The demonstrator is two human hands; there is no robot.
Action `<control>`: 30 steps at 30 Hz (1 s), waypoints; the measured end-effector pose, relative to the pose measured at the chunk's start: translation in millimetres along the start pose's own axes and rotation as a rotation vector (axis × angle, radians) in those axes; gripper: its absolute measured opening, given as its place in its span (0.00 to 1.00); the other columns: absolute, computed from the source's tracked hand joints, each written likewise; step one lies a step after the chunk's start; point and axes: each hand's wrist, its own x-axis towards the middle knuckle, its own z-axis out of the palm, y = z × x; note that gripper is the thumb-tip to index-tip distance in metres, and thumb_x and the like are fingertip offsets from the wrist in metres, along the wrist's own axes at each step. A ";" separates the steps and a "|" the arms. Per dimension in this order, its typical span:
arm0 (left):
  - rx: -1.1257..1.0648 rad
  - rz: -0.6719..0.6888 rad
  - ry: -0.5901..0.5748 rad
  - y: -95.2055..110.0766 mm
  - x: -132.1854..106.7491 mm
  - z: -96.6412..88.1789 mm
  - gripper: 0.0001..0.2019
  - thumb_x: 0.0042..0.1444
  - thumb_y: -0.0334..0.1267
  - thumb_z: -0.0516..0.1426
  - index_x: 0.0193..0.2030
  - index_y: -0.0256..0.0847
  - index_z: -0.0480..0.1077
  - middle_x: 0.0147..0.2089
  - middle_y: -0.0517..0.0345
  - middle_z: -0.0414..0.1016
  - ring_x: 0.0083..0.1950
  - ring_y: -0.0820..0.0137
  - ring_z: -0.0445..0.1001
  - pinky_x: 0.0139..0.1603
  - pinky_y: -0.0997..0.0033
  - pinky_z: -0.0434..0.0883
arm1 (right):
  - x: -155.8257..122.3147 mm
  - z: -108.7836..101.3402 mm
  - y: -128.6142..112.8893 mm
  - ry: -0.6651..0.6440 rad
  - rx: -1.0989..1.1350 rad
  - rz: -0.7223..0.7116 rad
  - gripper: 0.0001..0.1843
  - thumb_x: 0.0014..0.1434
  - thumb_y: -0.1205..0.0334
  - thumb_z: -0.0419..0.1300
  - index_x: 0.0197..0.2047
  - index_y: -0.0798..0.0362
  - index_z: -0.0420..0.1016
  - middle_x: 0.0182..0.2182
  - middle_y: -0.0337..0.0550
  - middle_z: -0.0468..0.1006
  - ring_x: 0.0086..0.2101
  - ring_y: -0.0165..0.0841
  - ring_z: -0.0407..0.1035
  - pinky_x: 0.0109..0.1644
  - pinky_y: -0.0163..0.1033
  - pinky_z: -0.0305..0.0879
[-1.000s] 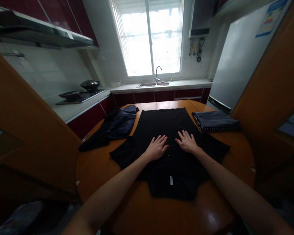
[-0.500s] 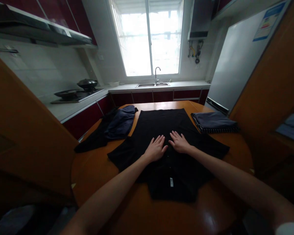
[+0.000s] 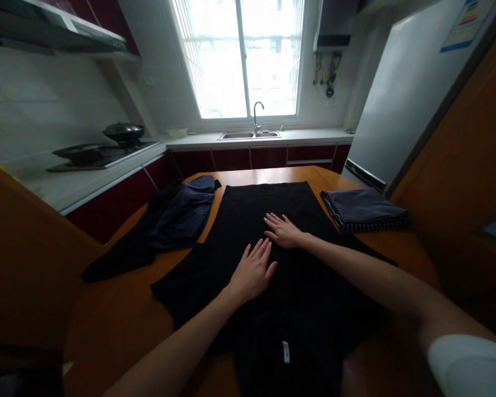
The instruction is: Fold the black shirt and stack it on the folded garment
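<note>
A black short-sleeved shirt (image 3: 248, 215) lies spread flat on the wooden table, its collar and white label toward me and its hem at the far side. My left hand (image 3: 251, 271) rests palm down on the middle of the shirt, fingers stretched out and thumb apart. Slightly farther off and to the right, my right hand (image 3: 284, 230) also lies flat on the cloth with its fingers extended. Neither hand grips the fabric. The right sleeve of the shirt is partly hidden behind my right forearm.
Dark, loosely laid clothes (image 3: 177, 215) lie on the table's left side. A folded stack of grey and dark clothes (image 3: 364, 208) sits at the right. Beyond the wooden table (image 3: 116, 320) are a counter with a sink (image 3: 248, 135), a stove with pans, and a fridge (image 3: 391, 99).
My view has come closer to the table. On the shirt, my right hand has shifted left and slightly farther away, so it now lies beyond my left hand's fingertips. Both stay flat.
</note>
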 end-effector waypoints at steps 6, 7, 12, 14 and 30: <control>-0.056 -0.023 -0.028 1.5 1.2 -3.0 0.30 0.71 0.51 0.44 0.75 0.40 0.50 0.76 0.48 0.48 0.76 0.57 0.45 0.74 0.45 0.47 | 28.2 -38.7 103.5 0.014 -0.047 0.398 0.35 0.73 0.48 0.40 0.74 0.61 0.47 0.73 0.56 0.43 0.71 0.43 0.37 0.71 0.52 0.34; -0.065 -0.027 -0.040 2.5 0.8 -3.6 0.30 0.71 0.52 0.44 0.75 0.41 0.49 0.76 0.49 0.47 0.76 0.57 0.45 0.74 0.45 0.47 | 31.7 -45.8 120.4 0.025 -0.051 0.454 0.35 0.74 0.49 0.38 0.73 0.65 0.47 0.73 0.61 0.43 0.71 0.45 0.38 0.71 0.54 0.35; -0.086 -0.080 -0.148 5.9 -6.1 -20.5 0.31 0.71 0.51 0.43 0.76 0.40 0.46 0.77 0.51 0.41 0.77 0.59 0.41 0.75 0.46 0.44 | 60.0 -53.0 151.7 0.100 -0.062 0.585 0.34 0.74 0.56 0.34 0.71 0.77 0.45 0.71 0.76 0.40 0.71 0.52 0.35 0.69 0.60 0.34; -0.117 -0.094 -0.262 3.3 -2.1 -35.8 0.33 0.70 0.52 0.43 0.76 0.37 0.45 0.77 0.49 0.39 0.77 0.59 0.39 0.75 0.48 0.46 | 75.8 -43.7 140.3 0.104 -0.053 0.530 0.33 0.73 0.56 0.38 0.72 0.71 0.47 0.72 0.69 0.40 0.71 0.49 0.34 0.70 0.59 0.33; 0.099 -0.295 -0.141 -187.6 231.9 -4.5 0.34 0.69 0.56 0.37 0.76 0.38 0.46 0.78 0.49 0.37 0.78 0.58 0.38 0.73 0.47 0.41 | 106.1 -39.0 203.0 0.076 -0.069 0.520 0.34 0.72 0.50 0.40 0.74 0.62 0.49 0.73 0.57 0.44 0.71 0.44 0.37 0.72 0.56 0.34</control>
